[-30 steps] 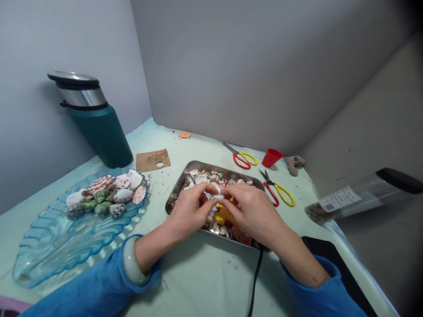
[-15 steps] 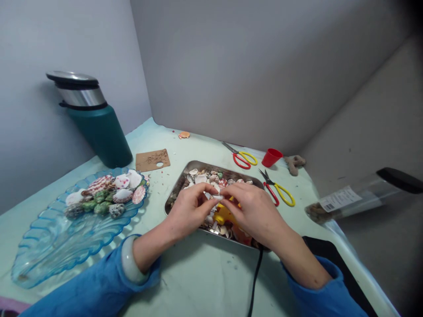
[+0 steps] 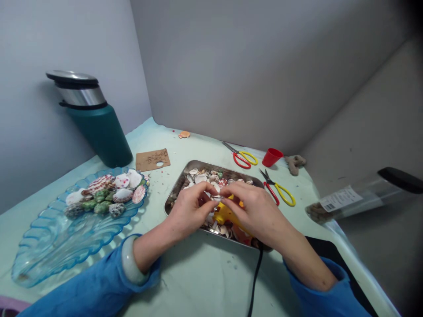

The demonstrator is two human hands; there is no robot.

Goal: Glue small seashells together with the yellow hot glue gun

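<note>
White piece over a crowded tray: drop and snag risks

You had the small white piece (image 3: 217, 197) above the metal tray (image 3: 175, 186), clear of the contents. Your left hand (image 3: 190, 207) and right hand (image 3: 256, 207) were both closed on it in a fingertip pinch. Too small to tell if it was one part or two.

Main risk: a drop. Fingertip contact only, so uneven pressure from either side could have twisted it or popped it out. Pale shells (image 3: 200, 178) lay below, so you'd have had trouble spotting it again.

Over-squeeze: it looked thin. If brittle, pressing hard could have cracked it.

Yellow tool (image 3: 224, 215) lay in the tray, partly hidden by your right hand. Dropping that hand could have knocked it. Couldn't tell if it was hot.

Black cord (image 3: 254, 281) ran from the tray's front edge along the bench (image 3: 205, 273) towards you. Catching it could have tugged whatever it fed; that end was hidden.

Minor: nearer scissors (image 3: 271, 181) sat just beside the tray's right end. A wide right-hand swing could have hit them.
</note>
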